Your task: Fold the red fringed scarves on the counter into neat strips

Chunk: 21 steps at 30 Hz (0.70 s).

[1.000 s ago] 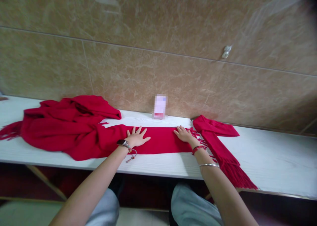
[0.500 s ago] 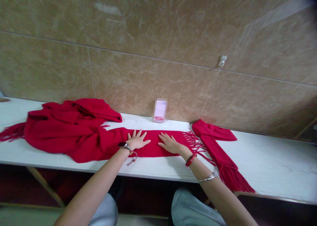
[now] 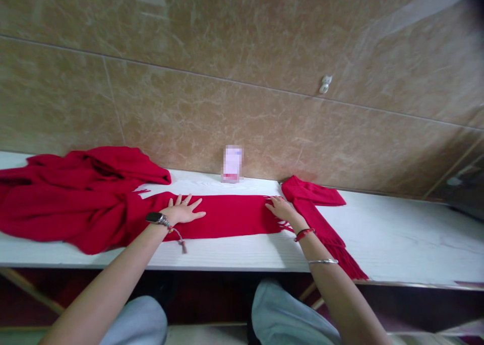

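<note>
A red scarf (image 3: 230,214) lies with one stretch flattened across the bench top, its left part heaped in loose folds. My left hand (image 3: 182,211) presses flat on that smooth stretch, fingers spread, near where the folds begin. At the fringed right end rests my right hand (image 3: 282,209), palm down with fingers extended, covering part of the fringe. A second red piece, a folded scarf (image 3: 313,209) with fringe, lies just right of my right hand. My right forearm hides part of it.
The white bench top (image 3: 393,234) runs along a brown marbled tile wall (image 3: 227,113). A pixelated pale pink upright object (image 3: 232,163) stands against the wall. A small white figure-like piece (image 3: 325,84) is on the wall. Dark open space shows under the front edge.
My right hand first slid left along the scarf, then back right to its fringed end. My left hand has shifted slightly left, still flat. The view has turned a little right.
</note>
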Available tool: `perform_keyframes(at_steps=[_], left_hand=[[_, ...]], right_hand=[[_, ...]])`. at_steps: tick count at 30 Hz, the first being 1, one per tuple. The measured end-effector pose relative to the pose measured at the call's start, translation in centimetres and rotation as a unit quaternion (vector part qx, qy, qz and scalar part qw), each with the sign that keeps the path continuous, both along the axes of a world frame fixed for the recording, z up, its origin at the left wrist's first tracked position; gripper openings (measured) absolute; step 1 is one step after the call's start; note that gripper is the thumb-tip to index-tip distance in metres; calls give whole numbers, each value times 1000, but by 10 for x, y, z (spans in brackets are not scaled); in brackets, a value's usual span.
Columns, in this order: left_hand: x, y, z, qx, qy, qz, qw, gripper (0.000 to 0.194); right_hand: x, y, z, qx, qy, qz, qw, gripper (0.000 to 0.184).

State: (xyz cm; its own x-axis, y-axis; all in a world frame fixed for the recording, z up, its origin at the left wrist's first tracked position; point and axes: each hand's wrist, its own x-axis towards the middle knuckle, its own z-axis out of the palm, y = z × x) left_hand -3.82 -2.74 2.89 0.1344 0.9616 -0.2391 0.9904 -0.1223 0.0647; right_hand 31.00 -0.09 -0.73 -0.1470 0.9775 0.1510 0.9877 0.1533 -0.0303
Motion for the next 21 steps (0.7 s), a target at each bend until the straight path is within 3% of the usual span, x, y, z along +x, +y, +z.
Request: perform_keyframes(at_steps=[5, 7, 12, 16, 21], left_hand=[[38, 3, 4, 46, 1, -56, 997, 72], [55, 4, 2, 55, -15, -88, 995, 71], [68, 5, -7, 2, -27, -48, 998, 72], [64, 5, -9, -2, -35, -44, 998, 71], [64, 6, -11, 3, -44, -41, 998, 73]], right_hand=[[-15, 13, 38, 44, 24, -40, 998, 42], [-26, 21, 44, 44, 26, -43, 998, 43], [-43, 28, 19, 16, 12, -76, 997, 37], [-30, 22, 1, 3, -7, -115, 993, 40], [-10, 16, 12, 12, -29, -139, 990, 41]])
